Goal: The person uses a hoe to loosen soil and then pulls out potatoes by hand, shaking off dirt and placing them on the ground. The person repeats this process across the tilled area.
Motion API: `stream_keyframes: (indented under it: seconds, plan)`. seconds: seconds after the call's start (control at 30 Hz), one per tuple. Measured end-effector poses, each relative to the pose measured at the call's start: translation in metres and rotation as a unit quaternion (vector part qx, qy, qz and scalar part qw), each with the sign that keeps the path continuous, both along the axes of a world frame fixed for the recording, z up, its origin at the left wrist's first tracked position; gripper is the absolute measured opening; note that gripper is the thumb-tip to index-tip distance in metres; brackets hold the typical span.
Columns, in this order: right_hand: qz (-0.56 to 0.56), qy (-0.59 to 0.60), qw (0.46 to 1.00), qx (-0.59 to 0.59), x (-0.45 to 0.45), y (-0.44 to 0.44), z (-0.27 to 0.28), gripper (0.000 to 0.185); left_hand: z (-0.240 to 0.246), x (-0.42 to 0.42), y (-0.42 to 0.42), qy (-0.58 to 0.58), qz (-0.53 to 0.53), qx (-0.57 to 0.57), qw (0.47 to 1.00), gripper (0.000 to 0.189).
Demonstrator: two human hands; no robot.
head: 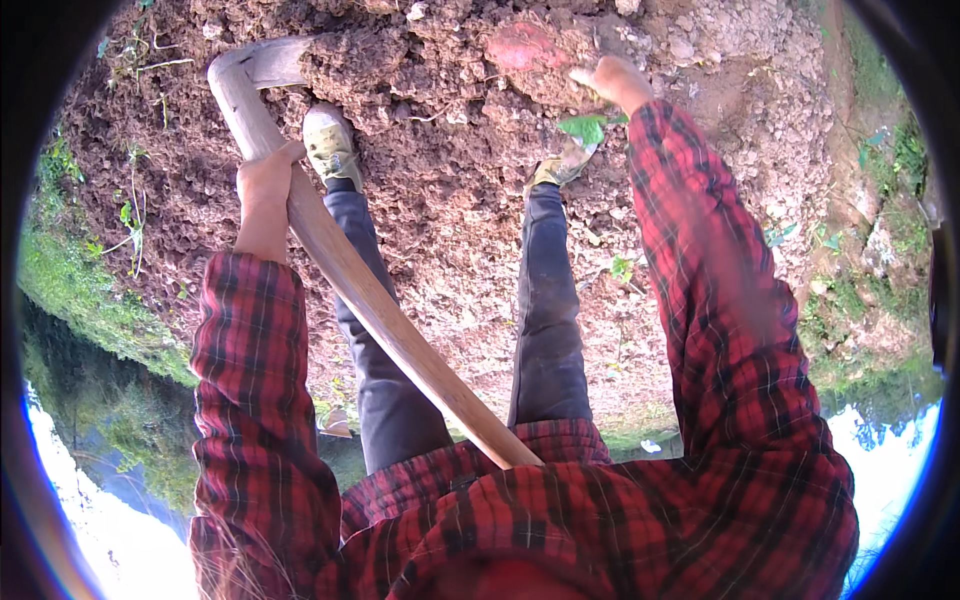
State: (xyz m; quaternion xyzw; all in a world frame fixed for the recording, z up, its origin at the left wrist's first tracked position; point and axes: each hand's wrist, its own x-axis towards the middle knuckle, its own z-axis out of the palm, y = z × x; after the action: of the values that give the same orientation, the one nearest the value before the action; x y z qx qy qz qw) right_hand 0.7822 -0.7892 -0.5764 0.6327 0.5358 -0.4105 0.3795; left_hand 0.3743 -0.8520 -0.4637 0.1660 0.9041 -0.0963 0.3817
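A curved wooden handle point(375, 307) with an angled wooden head runs from the upper left down to my waist. My left hand point(266, 176) grips it just below the bend, and the end of the head meets the clods. At the upper right my right hand point(616, 81) reaches down at the soil; its fingertips are blurred, so whether it holds anything is unclear. A reddish lump point(527, 46) lies in the soil left of that hand. Below the hand a green leaf point(585, 129) hangs over my shoe.
Loose, cloddy soil point(450, 202) surrounds my two shoes point(330, 142). Uprooted stems and weeds point(135, 217) lie at the left. Grass point(90, 277) borders the soil on the left, and a bank with plants point(892, 172) stands on the right.
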Motion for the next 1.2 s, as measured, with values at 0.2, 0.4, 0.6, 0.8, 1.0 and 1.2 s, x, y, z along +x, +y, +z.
stream_keyframes:
  seconds: [0.2, 0.4, 0.6, 0.8, 1.0, 1.2]
  plan:
    - [-0.208, -0.004, 0.978, 0.012, -0.033, -0.050, 0.042, 0.047, 0.014, 0.010, 0.013, -0.030, -0.038, -0.019, 0.999, 0.053]
    - [-0.290, 0.045, 0.955, -0.050, -0.149, -0.084, 0.071, 0.043, 0.015, 0.009, 0.011, -0.048, -0.016, -0.009, 0.999, 0.053]
    - [-0.338, 0.119, 0.929, -0.090, -0.189, -0.103, 0.094, 0.037, -0.003, 0.001, 0.007, -0.067, 0.030, 0.012, 0.997, 0.055]
    - [-0.492, 0.097, 0.865, -0.012, -0.016, -0.142, 0.078, 0.034, 0.003, 0.000, 0.006, -0.063, 0.004, 0.027, 0.998, 0.055]
    - [-0.452, 0.054, 0.890, 0.016, -0.029, -0.166, 0.074, 0.037, -0.005, -0.001, 0.002, -0.068, 0.055, 0.021, 0.996, 0.052]
    - [-0.278, 0.161, 0.947, 0.032, -0.151, -0.136, 0.092, 0.040, 0.003, 0.005, 0.006, -0.053, 0.015, 0.011, 0.998, 0.054]
